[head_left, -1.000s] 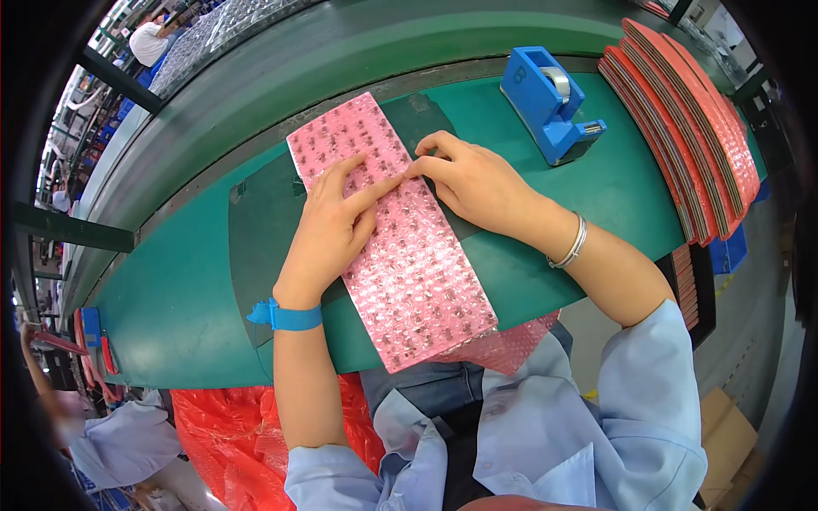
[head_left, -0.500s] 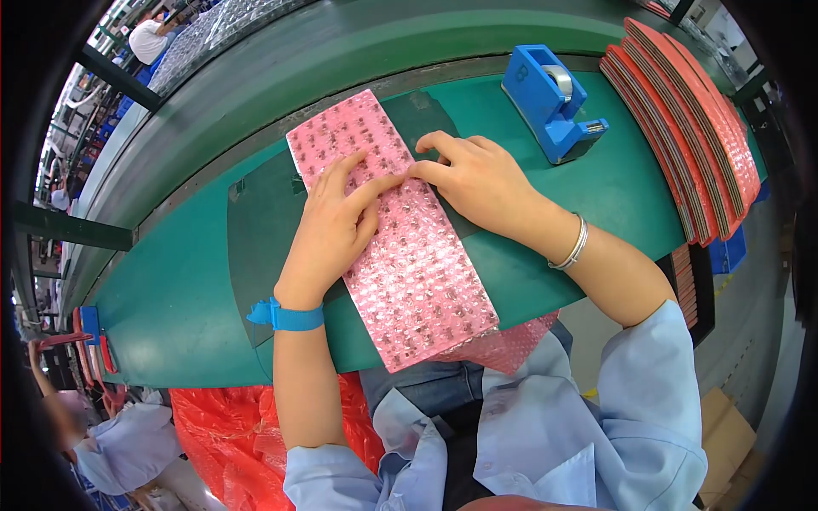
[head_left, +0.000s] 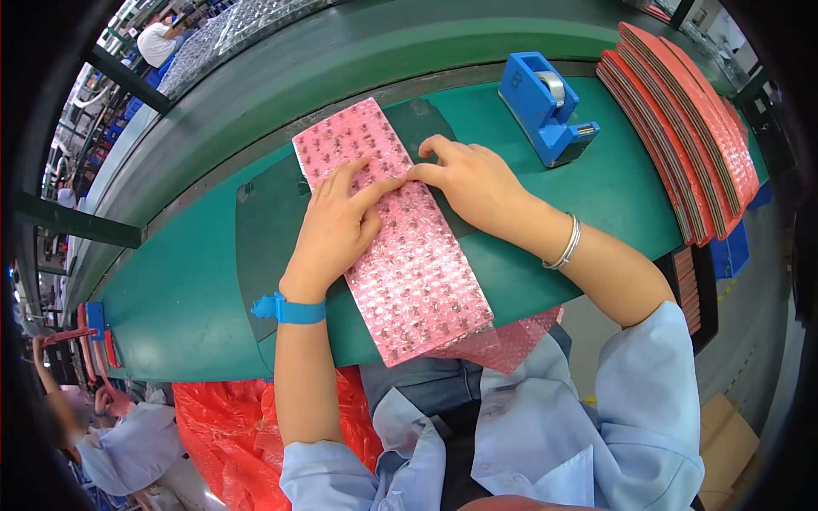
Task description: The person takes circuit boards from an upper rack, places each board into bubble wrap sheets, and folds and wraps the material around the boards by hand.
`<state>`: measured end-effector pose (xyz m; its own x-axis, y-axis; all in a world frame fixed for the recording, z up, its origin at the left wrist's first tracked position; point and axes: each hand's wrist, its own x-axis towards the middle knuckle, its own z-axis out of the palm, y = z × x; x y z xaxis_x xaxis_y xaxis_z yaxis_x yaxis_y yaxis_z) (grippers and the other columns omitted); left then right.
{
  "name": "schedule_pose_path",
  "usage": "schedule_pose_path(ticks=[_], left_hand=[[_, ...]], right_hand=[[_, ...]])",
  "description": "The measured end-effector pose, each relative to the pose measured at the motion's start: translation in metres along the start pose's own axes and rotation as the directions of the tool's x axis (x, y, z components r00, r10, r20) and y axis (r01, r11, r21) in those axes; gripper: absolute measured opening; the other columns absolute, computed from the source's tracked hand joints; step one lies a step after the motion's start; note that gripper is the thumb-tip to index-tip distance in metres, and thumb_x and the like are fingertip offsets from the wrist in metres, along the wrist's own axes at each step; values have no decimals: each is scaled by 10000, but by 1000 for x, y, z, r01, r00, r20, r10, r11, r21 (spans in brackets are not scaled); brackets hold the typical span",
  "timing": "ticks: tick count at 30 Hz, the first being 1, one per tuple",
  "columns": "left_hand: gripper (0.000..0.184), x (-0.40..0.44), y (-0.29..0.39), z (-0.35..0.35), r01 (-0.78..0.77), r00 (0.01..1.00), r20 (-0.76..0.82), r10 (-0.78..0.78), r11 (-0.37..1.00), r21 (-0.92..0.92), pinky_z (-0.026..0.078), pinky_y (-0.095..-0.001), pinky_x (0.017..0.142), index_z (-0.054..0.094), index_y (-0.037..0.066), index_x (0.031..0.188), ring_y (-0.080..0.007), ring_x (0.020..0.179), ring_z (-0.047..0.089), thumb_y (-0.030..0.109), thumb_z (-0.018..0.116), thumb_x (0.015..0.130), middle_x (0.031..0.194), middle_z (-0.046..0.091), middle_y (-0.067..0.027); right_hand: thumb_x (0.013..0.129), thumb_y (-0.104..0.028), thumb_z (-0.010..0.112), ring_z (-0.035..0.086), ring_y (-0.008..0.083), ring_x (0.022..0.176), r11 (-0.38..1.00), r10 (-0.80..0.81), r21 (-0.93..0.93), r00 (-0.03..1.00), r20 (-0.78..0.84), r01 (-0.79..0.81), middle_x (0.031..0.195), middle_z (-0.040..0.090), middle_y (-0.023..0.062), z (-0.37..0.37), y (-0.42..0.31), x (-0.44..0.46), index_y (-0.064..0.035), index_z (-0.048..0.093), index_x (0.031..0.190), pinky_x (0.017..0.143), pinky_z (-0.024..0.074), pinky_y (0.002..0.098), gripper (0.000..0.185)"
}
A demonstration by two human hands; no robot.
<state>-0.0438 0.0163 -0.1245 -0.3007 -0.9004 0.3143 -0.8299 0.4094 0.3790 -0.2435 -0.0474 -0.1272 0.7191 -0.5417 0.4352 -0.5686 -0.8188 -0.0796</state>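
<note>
A flat, oblong package in pink bubble wrap [head_left: 422, 268] lies slantwise across the green table, its near end reaching past the front edge. My left hand [head_left: 334, 217], with a blue wrist strap [head_left: 298, 312], rests on its upper half, fingers spread and index fingertip near the right edge. Beside that edge is my right hand [head_left: 473, 183], wearing a silver bangle [head_left: 569, 243]. Its thumb tip touches the package edge close to my left index finger. The right index finger is bent and apart from the thumb; the other fingers are partly hidden.
A blue tape dispenser [head_left: 545, 111] stands at the back right. Farther right leans a stack of red-wrapped flat pieces [head_left: 682, 128]. Red plastic sheeting [head_left: 230, 434] hangs below the table's front. Another person [head_left: 136, 443] is at the lower left; a green rail [head_left: 477, 30] runs behind.
The view has shifted slightly. Both hands stay at almost the same places on the package, with only small finger movements. At lower left, the other person's arm has moved.
</note>
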Motion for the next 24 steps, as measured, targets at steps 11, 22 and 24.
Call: schedule_pose_path(ticks=[11,22,24], left_hand=[[462,-1,-1,7,-16,999,-51,17,999,29,349,-385,970,580,181,1142,-306,1108,451,39,541,703,1229,458,-166],[494,-1,-2,7,-45,997,-64,49,997,69,363,-384,956,575,182,1158,-310,1096,454,8,505,701,1249,432,-150],[492,-2,-2,7,-26,998,-59,30,997,66,363,-383,956,576,182,1157,-307,1097,455,9,506,702,1248,433,-149]], right_hand=[[775,-89,531,560,174,700,1000,-7,-4,996,-95,6,1024,537,11,1,12,6,-186,630,1003,644,456,258,266],[777,-86,524,551,172,739,997,-30,-65,1000,-8,30,995,530,5,21,22,44,-186,654,984,671,448,257,265],[775,-77,521,550,174,744,998,-41,-39,999,6,41,991,529,6,23,21,44,-185,654,990,675,448,259,275]])
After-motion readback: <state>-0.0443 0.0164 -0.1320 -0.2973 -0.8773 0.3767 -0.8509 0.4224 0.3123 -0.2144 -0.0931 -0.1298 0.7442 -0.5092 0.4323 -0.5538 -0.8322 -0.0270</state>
